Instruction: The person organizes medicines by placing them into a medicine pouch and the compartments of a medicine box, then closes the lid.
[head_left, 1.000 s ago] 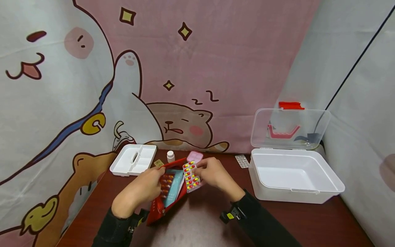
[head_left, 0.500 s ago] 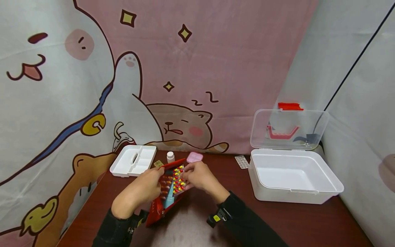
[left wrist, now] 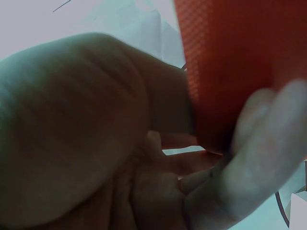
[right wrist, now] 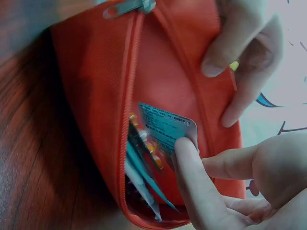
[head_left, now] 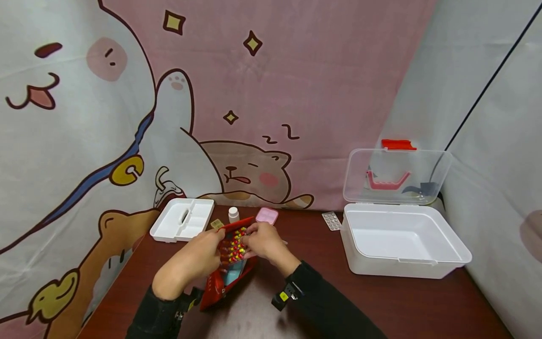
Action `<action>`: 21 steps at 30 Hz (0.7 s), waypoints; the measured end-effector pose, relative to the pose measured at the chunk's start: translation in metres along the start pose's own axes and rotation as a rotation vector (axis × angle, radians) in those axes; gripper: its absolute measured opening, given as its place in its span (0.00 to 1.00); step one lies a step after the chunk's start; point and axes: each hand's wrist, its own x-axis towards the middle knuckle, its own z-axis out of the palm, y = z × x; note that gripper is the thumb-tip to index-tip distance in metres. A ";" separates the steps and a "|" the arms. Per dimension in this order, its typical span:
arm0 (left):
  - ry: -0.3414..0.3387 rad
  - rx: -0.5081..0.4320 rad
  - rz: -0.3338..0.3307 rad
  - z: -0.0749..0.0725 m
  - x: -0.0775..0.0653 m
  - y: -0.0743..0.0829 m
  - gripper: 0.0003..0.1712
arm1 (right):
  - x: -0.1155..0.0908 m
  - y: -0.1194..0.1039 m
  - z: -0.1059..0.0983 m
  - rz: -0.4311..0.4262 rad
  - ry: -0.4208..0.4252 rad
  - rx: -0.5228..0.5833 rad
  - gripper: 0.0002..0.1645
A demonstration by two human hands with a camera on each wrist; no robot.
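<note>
A red zippered pouch stands with its mouth spread on the table. My left hand grips the pouch's edge; in the left wrist view its fingers bend against the red fabric. Between thumb and fingers, my right hand pinches a blister pack of red and yellow capsules, partly inside the pouch mouth. In the right wrist view the printed silver back of this blister pack shows. Inside the pouch lie a blue packet and another blister pack of orange-brown pills.
Behind the pouch stand a white bottle, a small yellowish packet and a pink case. A white divided tray is at the back left. Rightward are a silver blister pack and an open white box with a clear lid.
My right hand has moved left with the capsule blister pack, from the pouch's right edge into its mouth. My left hand keeps its grip on the pouch in the same place.
</note>
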 end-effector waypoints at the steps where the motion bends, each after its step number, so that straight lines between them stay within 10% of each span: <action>1: -0.001 -0.002 0.000 0.000 0.000 0.000 0.39 | 0.001 0.000 0.002 -0.002 0.011 -0.011 0.17; 21: 0.047 0.043 0.082 0.000 0.000 0.001 0.29 | 0.008 0.005 0.023 0.043 0.098 -0.140 0.07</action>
